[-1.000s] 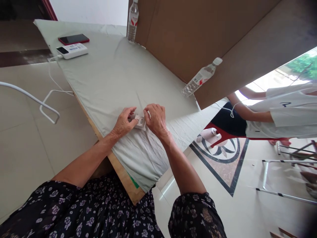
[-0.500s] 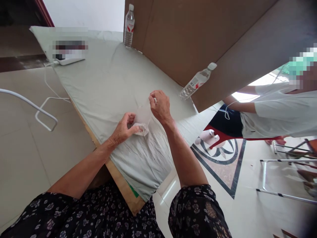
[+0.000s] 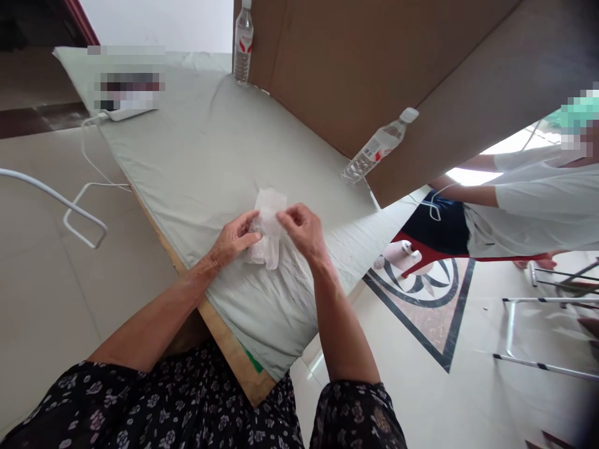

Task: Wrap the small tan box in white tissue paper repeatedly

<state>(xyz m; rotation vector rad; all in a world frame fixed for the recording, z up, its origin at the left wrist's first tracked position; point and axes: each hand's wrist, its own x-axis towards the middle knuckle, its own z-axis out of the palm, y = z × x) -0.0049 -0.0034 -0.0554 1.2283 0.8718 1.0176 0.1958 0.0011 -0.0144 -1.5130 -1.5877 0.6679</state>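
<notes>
White, translucent wrapping (image 3: pixel 272 206) is held in loose folds at the near end of the cloth-covered counter (image 3: pixel 255 388). Its left side is grasped between the thumb and fingers of the left hand (image 3: pixel 230 240), while its right edge is pinched by the fingertips of the right hand (image 3: pixel 305 234); what may be enclosed in the folds cannot be made out. Along the counter's right side, a brown cardboard panel (image 3: pixel 337 75) is stood, with one clear labelled bottle (image 3: pixel 243 47) placed at its far left end and a second bottle (image 3: pixel 378 148) set near its near corner. At the far left, a white device (image 3: pixel 135 112) is partly obscured by pixelation. At right, a white-shirted person (image 3: pixel 547 209) is partly seen.
</notes>
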